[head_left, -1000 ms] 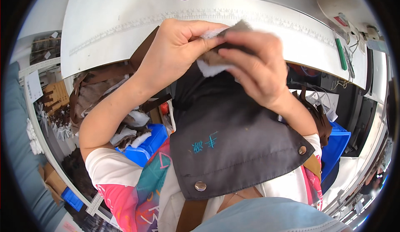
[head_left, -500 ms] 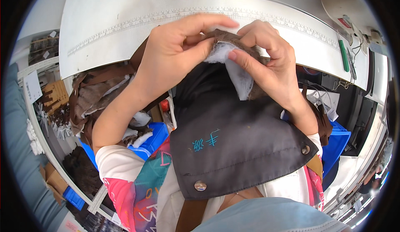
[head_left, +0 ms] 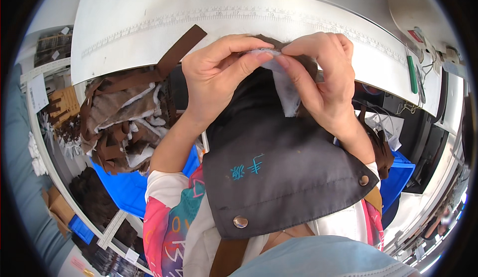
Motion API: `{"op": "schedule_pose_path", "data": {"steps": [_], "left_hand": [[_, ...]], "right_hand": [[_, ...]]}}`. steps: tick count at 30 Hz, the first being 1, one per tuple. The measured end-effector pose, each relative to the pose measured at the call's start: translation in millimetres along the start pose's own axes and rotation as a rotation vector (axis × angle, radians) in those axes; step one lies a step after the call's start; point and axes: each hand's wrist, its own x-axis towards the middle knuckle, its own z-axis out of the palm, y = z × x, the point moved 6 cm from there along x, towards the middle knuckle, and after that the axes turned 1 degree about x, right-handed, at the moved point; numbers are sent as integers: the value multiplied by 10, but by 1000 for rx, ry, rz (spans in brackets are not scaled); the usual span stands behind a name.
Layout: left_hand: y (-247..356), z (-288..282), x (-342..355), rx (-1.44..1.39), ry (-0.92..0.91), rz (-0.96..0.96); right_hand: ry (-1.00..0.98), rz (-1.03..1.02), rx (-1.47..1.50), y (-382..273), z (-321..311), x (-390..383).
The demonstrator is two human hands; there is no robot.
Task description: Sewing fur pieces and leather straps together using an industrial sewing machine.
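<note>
Above the near edge of the white table, a brown fur piece with a white fluffy backing point(head_left: 286, 90) is pinched between my two hands. My left hand point(head_left: 216, 70) grips its upper edge with thumb and fingertips. My right hand point(head_left: 326, 73) pinches the same edge just beside it, the two thumbs almost touching. A flap of the white backing hangs down from between the hands over my dark apron point(head_left: 289, 162). Some of the brown fur shows behind the fingers; the rest is hidden.
Printed ruler markings point(head_left: 234, 14) run across the white table point(head_left: 134, 8). A brown strip point(head_left: 181, 50) reaches onto it from a heap of fur pieces point(head_left: 127, 105) over a blue bin point(head_left: 124, 192). Another blue bin point(head_left: 398, 172) and a green-handled tool point(head_left: 412, 75) are at right.
My left hand has closed in on the fur piece's edge, its raised forefinger now down, and the left forearm has swung inward. More of the heap and the brown strip shows.
</note>
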Motion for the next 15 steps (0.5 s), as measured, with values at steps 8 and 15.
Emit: {"op": "schedule_pose_path", "data": {"steps": [8, 15], "left_hand": [[-89, -20, -54, -82, 36, -29], [-88, -7, -68, -173, 37, 16]], "right_hand": [[-169, -24, -20, 21, 81, -22], [-147, 82, 165, 75, 87, -63]]}}
